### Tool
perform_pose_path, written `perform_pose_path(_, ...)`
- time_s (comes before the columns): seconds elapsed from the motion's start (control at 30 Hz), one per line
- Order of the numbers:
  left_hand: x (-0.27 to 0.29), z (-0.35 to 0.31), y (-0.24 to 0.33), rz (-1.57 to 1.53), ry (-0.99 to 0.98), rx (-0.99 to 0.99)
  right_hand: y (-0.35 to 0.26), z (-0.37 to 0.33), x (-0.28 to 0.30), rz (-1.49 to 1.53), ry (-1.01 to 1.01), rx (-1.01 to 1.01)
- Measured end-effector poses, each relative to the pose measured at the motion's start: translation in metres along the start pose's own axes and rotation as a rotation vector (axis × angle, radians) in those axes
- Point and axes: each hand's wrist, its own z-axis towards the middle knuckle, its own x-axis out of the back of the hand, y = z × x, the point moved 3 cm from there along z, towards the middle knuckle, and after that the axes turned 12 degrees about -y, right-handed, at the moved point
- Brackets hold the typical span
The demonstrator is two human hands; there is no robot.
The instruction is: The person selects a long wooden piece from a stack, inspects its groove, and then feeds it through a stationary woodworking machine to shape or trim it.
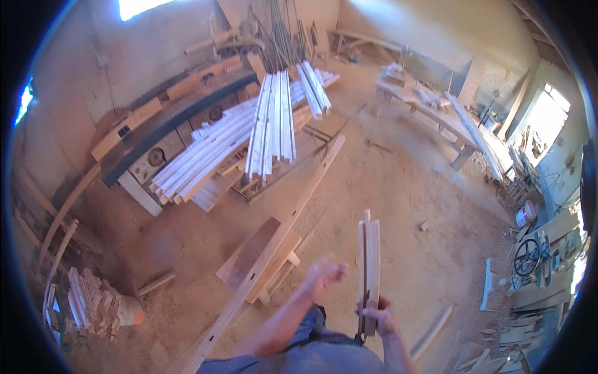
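Note:
My right hand (381,315) is closed round the lower end of a short wooden rail (372,255). The rail stands nearly upright in front of me, with a dark groove along its length and a narrow tenon at its top end. My left hand (325,274) is in the air just left of the rail, apart from it. Its fingers are loosely bent, slightly blurred, and nothing shows in them. Left of that hand, a long wooden beam (274,246) with small dark mortises runs diagonally over a low wooden support (283,262) and a brown board (250,250).
Long pale boards (215,149) lie stacked beside a dark-topped workbench (174,118) at the far left. Short wood pieces (93,302) are piled at near left. A wooden table (430,106) stands far right. A handwheel machine (529,258) and scrap wood line the right side.

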Motion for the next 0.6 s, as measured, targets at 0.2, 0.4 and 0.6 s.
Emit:
perform_pose_path(0.2, 0.110, 0.114, 0.171, -0.016, 0.951, -0.547, -0.082, 0.110, 0.055, -0.058, 0.160, -0.019)
perform_pose_path(0.4, 0.221, 0.152, 0.262, -0.263, 0.899, -0.576, -0.121, 0.224, 0.092, 0.094, 0.139, -0.041)
perform_pose_path(0.6, 0.229, 0.145, 0.275, -0.114, 0.983, -0.695, -0.166, 0.379, 0.147, -0.013, 0.033, -0.109)
